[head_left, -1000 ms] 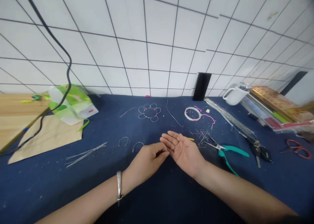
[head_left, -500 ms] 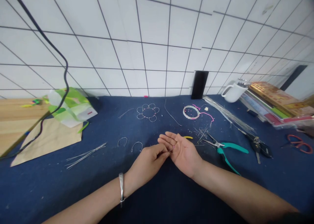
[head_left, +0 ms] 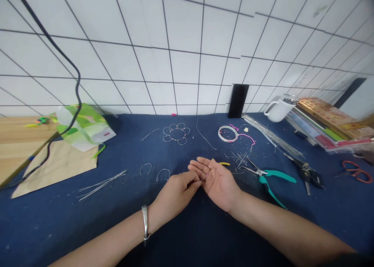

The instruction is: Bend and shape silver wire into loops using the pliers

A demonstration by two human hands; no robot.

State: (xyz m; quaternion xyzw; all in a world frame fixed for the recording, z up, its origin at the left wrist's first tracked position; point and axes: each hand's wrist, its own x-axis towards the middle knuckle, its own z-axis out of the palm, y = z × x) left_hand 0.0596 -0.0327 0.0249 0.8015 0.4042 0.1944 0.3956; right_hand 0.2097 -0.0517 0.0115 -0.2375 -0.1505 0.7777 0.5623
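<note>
My right hand point(head_left: 217, 181) lies palm up on the blue cloth point(head_left: 117, 220), fingers stretched out, with a tiny pink bead point(head_left: 207, 175) near the base of the fingers. My left hand point(head_left: 177, 191), a silver bangle point(head_left: 144, 224) on its wrist, is pinched closed against that palm, holding something thin I cannot make out, perhaps a wire. Two bent wire arcs point(head_left: 154, 171) lie just left of my hands. A wire flower shape point(head_left: 177, 133) lies farther back.
Teal-handled pliers point(head_left: 270, 179) and black pliers point(head_left: 306, 173) lie to the right, with wire scraps point(head_left: 239, 160), a wire coil point(head_left: 228, 133), straight wires point(head_left: 101, 183), red scissors point(head_left: 356, 170), a white mug point(head_left: 279, 108), stacked boxes point(head_left: 330, 122), a green bag point(head_left: 84, 126).
My hands have barely moved; the view shifted slightly and the left fingers stay pinched at the right palm.
</note>
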